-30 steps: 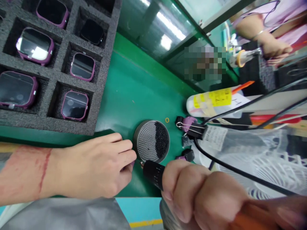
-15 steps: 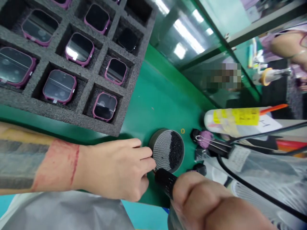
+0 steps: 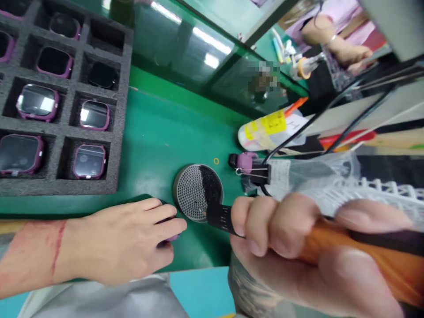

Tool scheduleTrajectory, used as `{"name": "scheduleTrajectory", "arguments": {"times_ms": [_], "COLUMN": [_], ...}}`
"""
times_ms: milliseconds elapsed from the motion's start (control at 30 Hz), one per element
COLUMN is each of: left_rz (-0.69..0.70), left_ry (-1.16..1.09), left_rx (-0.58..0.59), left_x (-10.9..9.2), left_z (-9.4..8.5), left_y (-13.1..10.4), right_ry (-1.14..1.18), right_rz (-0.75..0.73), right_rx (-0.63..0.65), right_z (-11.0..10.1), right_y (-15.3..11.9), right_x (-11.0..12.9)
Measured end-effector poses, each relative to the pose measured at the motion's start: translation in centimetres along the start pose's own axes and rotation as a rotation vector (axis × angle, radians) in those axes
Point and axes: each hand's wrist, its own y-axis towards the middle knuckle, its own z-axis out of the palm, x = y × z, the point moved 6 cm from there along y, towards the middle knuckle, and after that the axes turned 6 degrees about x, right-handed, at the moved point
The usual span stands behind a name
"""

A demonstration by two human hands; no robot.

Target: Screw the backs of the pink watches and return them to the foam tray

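Observation:
My right hand is wrapped round an electric screwdriver with an orange body and black nose. Its tip points at the lower right part of a round grey dish; I cannot tell whether it touches. Small black screws are heaped on the dish's right side, and its floor is studded with tiny bumps. Left of the dish, my left hand has its fingers closed over a purple watch case, of which only a sliver shows near the table's front edge.
A grey foam tray holds several purple-framed watches at left. Toward the right are a white bottle, a binder clip, black cables and a clear plastic bag. A glass partition stands behind; another person's arm shows beyond it.
The view has shifted, so the tray and dish appear farther left. The screwdriver tip has moved from the dish's lower left edge to over its lower right part. My left hand has drawn slightly nearer me.

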Motion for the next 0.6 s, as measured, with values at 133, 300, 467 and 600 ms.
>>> {"name": "scheduleTrajectory", "arguments": {"times_ms": [133, 300, 467, 600], "left_rz": [-0.002, -0.076, -0.092, -0.107], "left_ry": [-0.117, -0.061, 0.018, -0.005], "left_rx": [-0.059, -0.148, -0.083, -0.062], "left_x": [0.3, 0.8, 0.7, 0.6], "left_z": [-1.0, -1.5, -0.3, -0.2], "left_y": [0.0, -0.2, -0.2, -0.1], "right_ry": [-0.020, -0.012, -0.063, -0.105], "right_rz": [-0.017, 0.044, 0.059, 0.032], "right_rx": [-0.022, 0.079, 0.104, 0.142], "right_z": [0.7, 1.3, 1.5, 1.7], "right_y": [-0.3, -0.3, -0.2, -0.3], "right_x": [-0.4, -0.9, -1.1, -0.7]}}
